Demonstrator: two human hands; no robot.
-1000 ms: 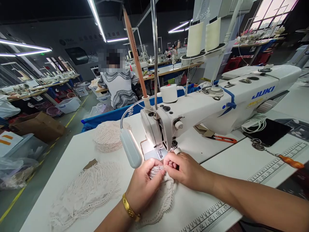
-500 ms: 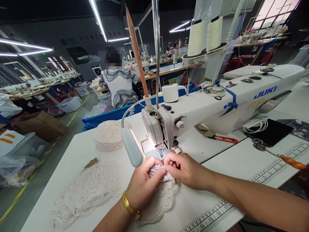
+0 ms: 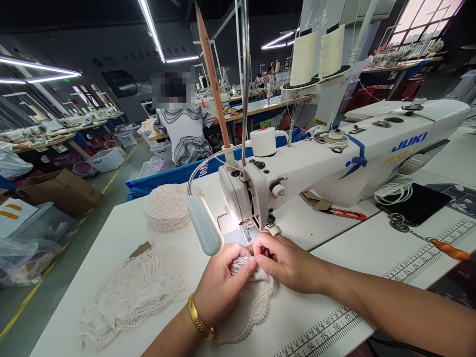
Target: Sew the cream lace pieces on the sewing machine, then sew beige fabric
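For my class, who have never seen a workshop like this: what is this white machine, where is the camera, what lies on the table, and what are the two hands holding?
The camera sits on the worker's head, looking down at their own hands. The white machine is an industrial sewing machine on a white table. The left hand, with a gold bangle, and the right hand pinch one cream lace piece just in front of the needle. Two lace piles lie to the left, and red-handled snips and a black tablet to the right. Another person sits behind.
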